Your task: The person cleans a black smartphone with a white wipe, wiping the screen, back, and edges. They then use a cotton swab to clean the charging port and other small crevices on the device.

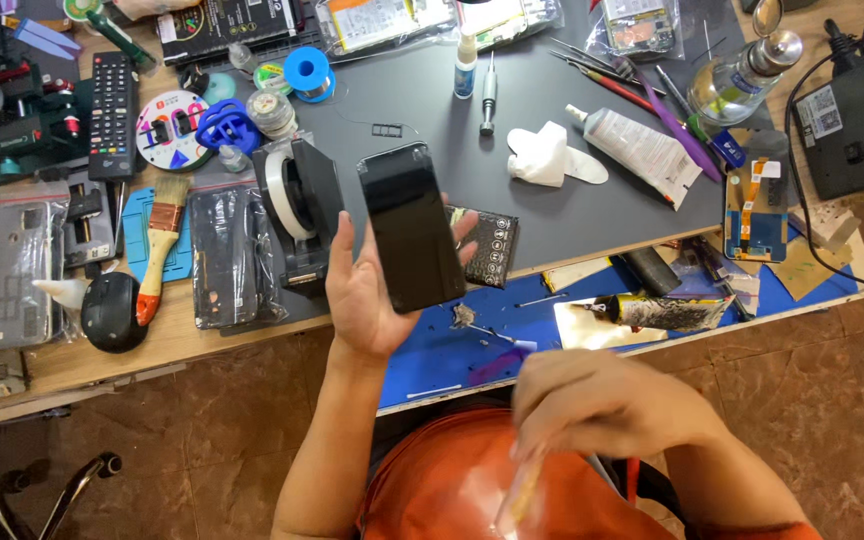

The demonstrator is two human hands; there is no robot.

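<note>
Two bare hands work over a crowded repair tabletop (pixel 552 215); at far left a clear bag (pixel 7 265) holds a grey part, beside a black remote control (pixel 112 100) and a round white card of small tools (pixel 172 130); a flat paintbrush (pixel 157 245) lies next to a glossy black pouch (pixel 227 255) and a black tape dispenser (pixel 302 205); the left hand (pixel 372 290), fingers spread, cradles a black smartphone (pixel 412 225) screen-up above the tabletop's front edge, with a black battery (pixel 487 245) just behind it; the right hand (pixel 602 405), blurred, is closed on a thin pale strip (pixel 522 490) over an orange lap; farther right lie a white labelled tube (pixel 637 150) and a clear glass bottle (pixel 747 80).
</note>
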